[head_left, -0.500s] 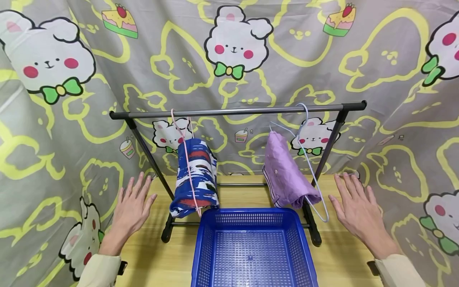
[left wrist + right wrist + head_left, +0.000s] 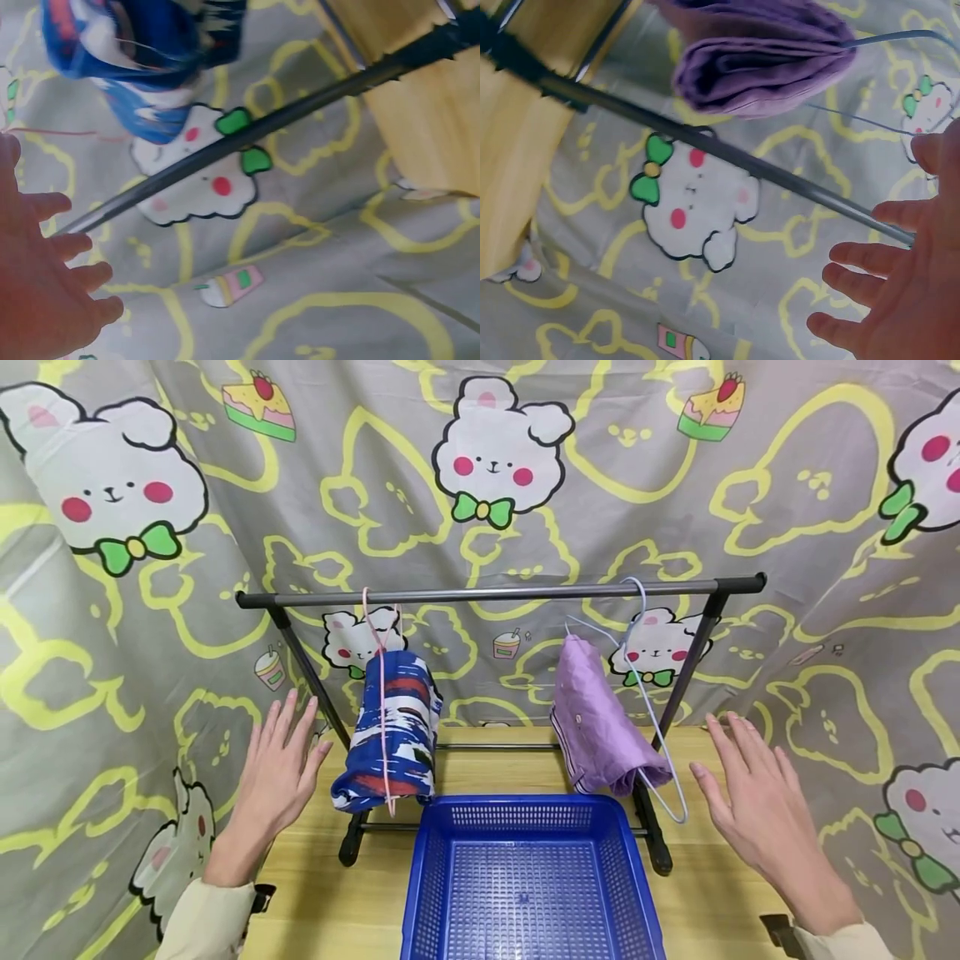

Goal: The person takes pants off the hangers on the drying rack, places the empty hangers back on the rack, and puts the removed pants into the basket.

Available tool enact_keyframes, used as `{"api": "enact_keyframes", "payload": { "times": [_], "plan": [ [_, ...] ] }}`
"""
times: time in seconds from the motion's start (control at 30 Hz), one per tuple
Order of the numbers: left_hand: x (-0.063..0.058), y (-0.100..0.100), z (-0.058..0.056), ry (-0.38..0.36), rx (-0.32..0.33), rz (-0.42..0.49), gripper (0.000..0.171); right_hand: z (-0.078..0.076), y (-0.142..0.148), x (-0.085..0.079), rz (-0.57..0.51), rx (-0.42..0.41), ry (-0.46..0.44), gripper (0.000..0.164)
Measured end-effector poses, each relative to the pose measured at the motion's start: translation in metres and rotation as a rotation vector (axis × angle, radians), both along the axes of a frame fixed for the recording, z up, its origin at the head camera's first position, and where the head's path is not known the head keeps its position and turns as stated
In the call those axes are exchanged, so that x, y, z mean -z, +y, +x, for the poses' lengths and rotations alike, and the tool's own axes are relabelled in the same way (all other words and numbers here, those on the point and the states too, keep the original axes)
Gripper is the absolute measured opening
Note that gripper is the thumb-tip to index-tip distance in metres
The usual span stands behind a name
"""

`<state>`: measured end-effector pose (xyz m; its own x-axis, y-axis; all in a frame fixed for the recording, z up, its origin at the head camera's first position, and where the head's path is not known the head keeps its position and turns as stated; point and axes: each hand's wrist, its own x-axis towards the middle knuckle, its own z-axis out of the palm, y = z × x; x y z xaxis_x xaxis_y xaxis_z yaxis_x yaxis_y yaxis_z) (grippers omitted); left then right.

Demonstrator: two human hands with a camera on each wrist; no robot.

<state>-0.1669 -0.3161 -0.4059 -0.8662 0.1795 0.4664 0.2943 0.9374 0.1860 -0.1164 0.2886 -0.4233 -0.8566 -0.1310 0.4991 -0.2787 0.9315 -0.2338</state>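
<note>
Two folded garments hang from a metal rack (image 2: 480, 596) in the head view. On the left is a blue, white and red patterned garment (image 2: 397, 727) over a pink hanger (image 2: 384, 693). A purple garment (image 2: 600, 718) hangs on the right over a light blue hanger (image 2: 656, 718). My left hand (image 2: 277, 777), fingers straight, is held outside the rack's left leg, apart from the patterned garment. On the other side my right hand (image 2: 761, 793) is spread beside the light blue hanger without touching it. Both wrist views show the hands holding nothing.
A blue plastic basket (image 2: 525, 893) stands on the wooden table (image 2: 322, 893) in front of the rack. Behind and at both sides hangs a grey curtain (image 2: 495, 552) with yellow outlines and cartoon bears. The rack's dark feet (image 2: 660, 852) flank the basket.
The patterned garment and its pink hanger have swung to the left at the bottom. Both hands have shifted slightly upward in view, still holding nothing. The purple garment has not moved.
</note>
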Motion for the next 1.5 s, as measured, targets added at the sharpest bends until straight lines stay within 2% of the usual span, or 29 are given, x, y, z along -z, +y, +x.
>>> {"api": "enact_keyframes", "payload": {
  "times": [0.3, 0.47, 0.63, 0.8, 1.0, 1.13, 1.3, 1.5],
  "plan": [
    [-0.016, 0.016, -0.005, 0.104, 0.048, 0.063, 0.057, 0.011, -0.015, -0.009, -0.108, -0.036, 0.069, 0.061],
    [-0.025, 0.024, -0.017, 0.187, 0.117, 0.089, 0.054, 0.012, -0.029, -0.007, -0.254, -0.064, 0.111, 0.061],
    [-0.035, 0.032, -0.027, 0.240, 0.146, 0.096, 0.056, 0.010, -0.045, -0.002, -0.404, -0.089, 0.189, 0.058],
    [-0.053, 0.043, -0.033, 0.332, 0.158, 0.140, 0.054, 0.008, -0.057, 0.001, -0.498, -0.072, 0.225, 0.050],
    [-0.078, 0.053, -0.038, 0.408, 0.159, 0.161, 0.045, 0.008, -0.066, 0.002, -0.586, -0.027, 0.197, 0.043],
    [-0.096, 0.056, -0.045, 0.423, 0.167, 0.138, 0.051, 0.007, -0.074, -0.003, -0.647, -0.011, 0.190, 0.032],
    [-0.117, 0.053, -0.062, 0.380, 0.113, 0.093, 0.055, 0.007, -0.087, -0.006, -0.697, 0.024, 0.207, 0.026],
    [-0.127, 0.053, -0.076, 0.333, 0.107, 0.073, 0.049, 0.006, -0.094, -0.008, -0.756, 0.072, 0.233, 0.025]
  ]
}}
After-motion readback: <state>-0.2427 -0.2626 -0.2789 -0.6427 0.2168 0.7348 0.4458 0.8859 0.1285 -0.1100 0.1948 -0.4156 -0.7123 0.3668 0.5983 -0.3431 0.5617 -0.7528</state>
